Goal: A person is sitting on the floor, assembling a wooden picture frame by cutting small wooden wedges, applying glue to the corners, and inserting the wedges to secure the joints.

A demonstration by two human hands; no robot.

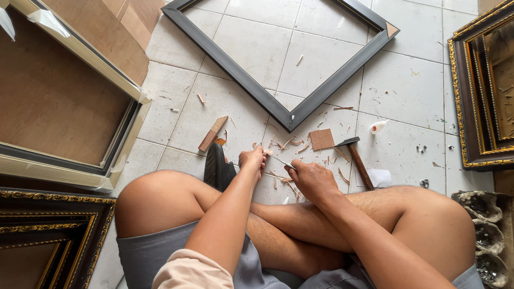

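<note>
While wood shavings (289, 143) already litter the floor tiles (412, 85), the right hand (312, 179) grips a knife (280, 160), the left hand (252, 159) pinching a small wood piece (267, 152) half-whittled; the hammer (355, 158) lies unused.

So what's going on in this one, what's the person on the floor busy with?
A person sits cross-legged on a tiled floor. The right hand holds a knife with its blade against a small wood piece that the left hand pinches. Wood shavings lie around the hands. A hammer, a small square of board and a dark empty frame lie just ahead; more frames stand at both sides.
</note>
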